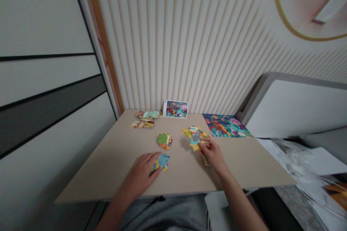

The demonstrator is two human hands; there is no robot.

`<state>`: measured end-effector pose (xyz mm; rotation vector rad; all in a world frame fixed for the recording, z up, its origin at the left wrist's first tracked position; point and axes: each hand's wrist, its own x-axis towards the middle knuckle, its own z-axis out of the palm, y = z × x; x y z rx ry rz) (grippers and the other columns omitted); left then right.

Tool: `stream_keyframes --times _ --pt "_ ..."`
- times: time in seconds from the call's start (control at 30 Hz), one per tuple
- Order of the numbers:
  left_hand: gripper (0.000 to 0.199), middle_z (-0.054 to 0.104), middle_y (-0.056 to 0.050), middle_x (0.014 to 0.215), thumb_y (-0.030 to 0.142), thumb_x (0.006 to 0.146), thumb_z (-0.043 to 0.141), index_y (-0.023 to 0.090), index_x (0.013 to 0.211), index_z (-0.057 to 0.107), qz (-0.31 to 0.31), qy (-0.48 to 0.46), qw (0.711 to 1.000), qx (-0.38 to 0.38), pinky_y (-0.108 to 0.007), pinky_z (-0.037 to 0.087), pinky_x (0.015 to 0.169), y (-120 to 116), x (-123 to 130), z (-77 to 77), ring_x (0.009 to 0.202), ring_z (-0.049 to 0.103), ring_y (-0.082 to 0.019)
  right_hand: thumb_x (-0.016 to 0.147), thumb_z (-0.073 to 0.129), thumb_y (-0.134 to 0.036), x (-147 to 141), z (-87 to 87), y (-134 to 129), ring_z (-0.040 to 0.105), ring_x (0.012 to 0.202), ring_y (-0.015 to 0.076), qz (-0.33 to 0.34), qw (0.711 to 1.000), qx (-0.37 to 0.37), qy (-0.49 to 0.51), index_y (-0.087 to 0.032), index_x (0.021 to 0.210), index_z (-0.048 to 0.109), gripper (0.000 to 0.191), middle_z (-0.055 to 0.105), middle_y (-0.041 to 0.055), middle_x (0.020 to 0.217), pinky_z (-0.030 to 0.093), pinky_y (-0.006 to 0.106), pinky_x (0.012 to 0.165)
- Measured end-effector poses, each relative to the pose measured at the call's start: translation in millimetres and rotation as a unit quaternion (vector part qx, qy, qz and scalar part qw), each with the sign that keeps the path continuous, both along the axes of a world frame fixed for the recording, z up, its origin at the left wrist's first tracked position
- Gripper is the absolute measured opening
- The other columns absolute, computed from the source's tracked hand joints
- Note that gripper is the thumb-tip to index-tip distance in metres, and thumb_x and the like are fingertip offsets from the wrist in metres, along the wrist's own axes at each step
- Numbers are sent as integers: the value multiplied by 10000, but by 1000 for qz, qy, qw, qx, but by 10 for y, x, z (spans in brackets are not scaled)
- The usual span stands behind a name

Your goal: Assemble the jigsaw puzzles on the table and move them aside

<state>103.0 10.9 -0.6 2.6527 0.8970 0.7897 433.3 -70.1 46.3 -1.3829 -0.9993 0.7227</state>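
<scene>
Puzzle pieces occupy both hands of a person seated at a pale worktop (179,180), seen from the head-worn camera. The left hand (142,171) curls around a blue-topped stack (164,160) near the front edge, thumb on the near side and fingers on the far side. The right hand (215,157) pinches a blue-and-yellow piece (195,140) between thumb and fingers, over the near side of a loose pile (193,129); another piece (206,160) shows below the hand, and whether it is held or lying on the worktop cannot be told. Between the hands and farther back sits a small green-topped pile (163,139). At the back left lie two more heaps, a larger one (148,116) and, just in front, a smaller one (143,124). A picture card (175,109) stands against the ribbed wall (162,43), while a colorful picture sheet (226,125) lies flat at the back right. Clear plastic (290,155) rests beyond the right edge.
</scene>
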Motion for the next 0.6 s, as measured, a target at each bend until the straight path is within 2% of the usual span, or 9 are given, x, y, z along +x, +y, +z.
stream_keyframes --times 0.13,0.17,0.23,0.33,0.43,0.53,0.6 --pt "657 551 -115 1433 374 938 612 272 1541 372 8 7 1000 14 -460 451 1086 -61 16 93 1282 539 -287 869 672 -540 -711 8 8 663 642 179 132 990 -17 -55 -202 1110 682 416 724 25 759 499 274 605" --pt "696 525 -121 1460 378 933 619 273 1562 339 5 10 1000 21 -465 442 1097 -79 18 124 1308 519 -295 884 658 -524 -803 8 18 682 690 192 162 982 -19 -90 -209 1153 692 416 750 45 841 513 286 636" --pt "727 473 -119 1512 379 926 629 292 1576 316 -4 21 999 37 -474 430 1109 -109 21 179 1352 480 -308 912 621 -486 -824 13 41 699 769 220 161 969 -27 -187 -221 1213 706 410 767 80 997 529 320 703" --pt "617 470 -76 1527 359 938 621 355 1521 419 -22 45 997 52 -485 440 1094 -128 18 218 1350 483 -303 945 555 -417 -477 34 73 695 877 261 52 939 -55 -336 -205 1191 738 373 759 125 1090 519 371 816" --pt "482 555 -54 1451 331 945 616 359 1421 546 -33 46 997 50 -481 454 1074 -115 18 198 1292 533 -279 939 552 -374 84 38 69 667 1029 289 -70 884 -102 -452 -207 1112 765 321 743 151 1138 475 371 902" --pt "323 613 -49 1380 297 946 611 327 1264 663 -37 17 998 42 -467 462 1064 -84 23 149 1253 565 -259 900 613 -466 541 -17 26 672 952 292 -123 829 -183 -514 -199 967 784 324 752 166 1042 468 352 837" --pt "226 635 -44 1348 287 945 611 310 1149 704 -43 1 998 37 -459 465 1060 -62 23 115 1241 576 -252 861 652 -522 714 -81 0 676 922 290 -110 826 -208 -513 -207 912 785 346 756 159 1003 467 343 807"
